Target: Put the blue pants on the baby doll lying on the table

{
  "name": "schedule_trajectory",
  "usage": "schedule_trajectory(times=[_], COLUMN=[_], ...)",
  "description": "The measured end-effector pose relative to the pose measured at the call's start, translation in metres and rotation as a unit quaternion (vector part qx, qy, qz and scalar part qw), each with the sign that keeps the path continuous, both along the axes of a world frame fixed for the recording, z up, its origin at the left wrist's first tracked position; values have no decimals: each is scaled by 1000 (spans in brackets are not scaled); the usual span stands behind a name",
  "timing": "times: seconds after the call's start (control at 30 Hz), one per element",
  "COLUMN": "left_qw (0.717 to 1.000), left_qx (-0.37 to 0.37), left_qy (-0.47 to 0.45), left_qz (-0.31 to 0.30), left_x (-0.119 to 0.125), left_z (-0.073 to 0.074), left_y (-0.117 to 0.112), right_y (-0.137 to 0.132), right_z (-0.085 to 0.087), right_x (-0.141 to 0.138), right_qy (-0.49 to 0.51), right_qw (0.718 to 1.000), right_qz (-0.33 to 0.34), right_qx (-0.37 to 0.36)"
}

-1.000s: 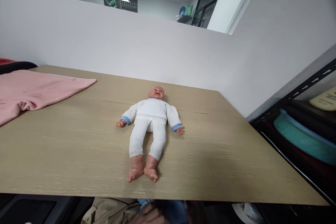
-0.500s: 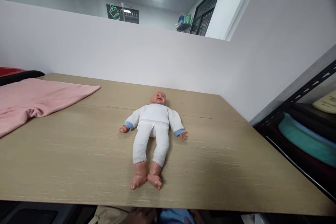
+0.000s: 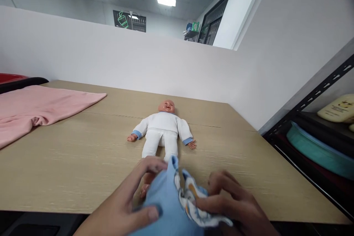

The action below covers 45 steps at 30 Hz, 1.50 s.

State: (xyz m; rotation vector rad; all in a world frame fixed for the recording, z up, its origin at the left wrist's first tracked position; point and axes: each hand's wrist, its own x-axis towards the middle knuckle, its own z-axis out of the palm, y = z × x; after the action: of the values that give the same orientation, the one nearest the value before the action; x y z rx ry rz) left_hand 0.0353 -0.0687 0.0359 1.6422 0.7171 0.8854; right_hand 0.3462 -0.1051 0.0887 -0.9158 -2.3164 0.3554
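A baby doll (image 3: 162, 122) in a white top and white trousers with blue cuffs lies on its back on the table, head away from me. In front of its legs I hold up a light blue cloth garment (image 3: 168, 202) with a white, printed inner side or trim. My left hand (image 3: 138, 195) grips its left side, thumb on the front and fingers partly hidden behind. My right hand (image 3: 229, 199), a little blurred, pinches the printed edge at the right. The garment and my left hand cover the doll's lower legs and most of its feet.
A pink cloth (image 3: 44, 107) is spread on the wooden table (image 3: 83, 169) at the left, near a red and black object (image 3: 16, 79). On the right, a black metal shelf (image 3: 312, 97) holds a teal basin (image 3: 318, 151) and a cream bottle (image 3: 339, 108). A white partition (image 3: 132, 62) stands behind.
Both my hands have come up from below the table's front edge, bringing the blue garment in front of the doll's legs. The doll and pink cloth stay put; the view has shifted slightly.
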Motion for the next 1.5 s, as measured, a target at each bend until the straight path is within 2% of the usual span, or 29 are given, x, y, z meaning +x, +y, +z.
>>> schedule_trajectory(times=[0.1,0.23,0.33,0.43,0.53,0.63,0.73,0.83,0.93,1.03,1.1,1.2,1.33,1.43,1.5], left_qw=[999,993,989,981,981,982,984,982,983,993,997,998,992,983,956], left_qx=[-30,-55,-34,-41,-29,-13,8,29,-17,-67,-66,2,101,156,266], left_qy=[-29,-88,-119,-161,-172,-176,-167,-159,-131,-50,20,68,44,59,94], left_qz=[-21,-62,-80,-102,-89,-67,-59,-94,-127,-89,-44,4,55,75,82], left_x=[15,24,22,18,17,16,12,6,2,6,13,23,28,29,31], left_z=[10,22,24,20,17,18,21,22,19,16,16,16,18,28,38], left_y=[27,51,56,55,55,56,54,48,43,40,39,36,31,25,21], right_y=[18,28,29,30,35,44,52,55,55,52,51,49,41,30,25], right_z=[18,9,-2,-5,-4,-5,-11,-17,-21,-21,-21,-21,-19,-15,-13], right_x=[-17,-28,-25,-20,-16,-15,-15,-18,-25,-33,-39,-45,-45,-39,-34], right_qy=[-15,-19,17,18,-20,-8,60,139,200,223,215,203,127,54,26], right_qw=[996,990,995,998,998,999,995,989,980,973,973,971,977,990,996], right_qz=[-18,-39,-49,-63,-52,-16,-31,-22,-15,-49,-70,-95,-131,-102,-63], right_qx=[85,135,82,13,0,-44,-74,-46,-6,27,49,77,106,82,56])
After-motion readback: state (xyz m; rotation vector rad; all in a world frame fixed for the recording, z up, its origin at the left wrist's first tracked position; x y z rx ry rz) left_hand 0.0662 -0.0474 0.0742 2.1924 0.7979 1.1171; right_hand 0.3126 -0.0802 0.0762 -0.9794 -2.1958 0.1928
